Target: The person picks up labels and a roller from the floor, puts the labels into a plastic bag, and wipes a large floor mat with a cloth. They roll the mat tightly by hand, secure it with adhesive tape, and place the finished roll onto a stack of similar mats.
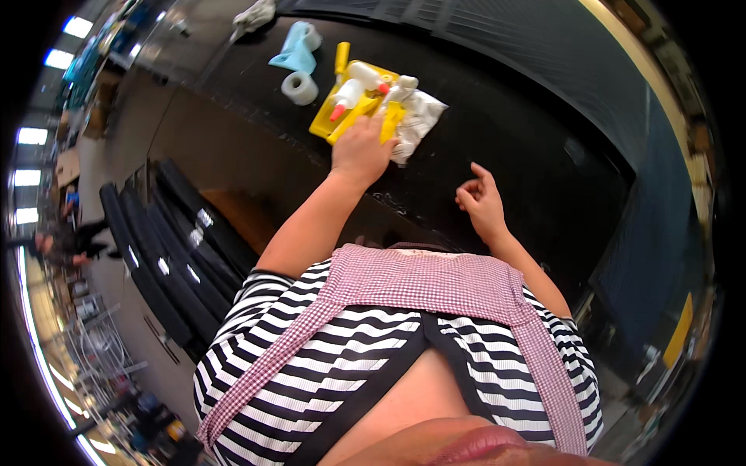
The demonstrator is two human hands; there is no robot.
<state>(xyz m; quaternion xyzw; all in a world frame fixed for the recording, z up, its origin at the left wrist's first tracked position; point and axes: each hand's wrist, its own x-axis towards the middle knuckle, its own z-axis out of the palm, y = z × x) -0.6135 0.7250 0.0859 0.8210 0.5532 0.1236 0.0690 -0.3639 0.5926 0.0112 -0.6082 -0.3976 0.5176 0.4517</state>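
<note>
My left hand (360, 150) reaches over the near edge of a yellow tray (321, 122), with its index finger stretched out and the thumb apart. Beside its fingertips is a flat yellow piece (393, 118); whether they touch it I cannot tell. Two white bottles with red tips lie in the tray, one nearer (347, 94) and one farther (365, 75). A crumpled whitish cloth (421, 116) rests against the tray's right side. My right hand (483, 203) hovers by the black table (513, 132), index finger extended, the others loosely bent, nothing visible in it.
Left of the tray stand a white roll (300, 88) and a light blue sheet (294, 51) beside another roll. A whitish cloth bundle (254, 17) lies at the far edge. Several long black padded pieces (175, 248) stand at left. Farther left, another person (66, 247) is visible.
</note>
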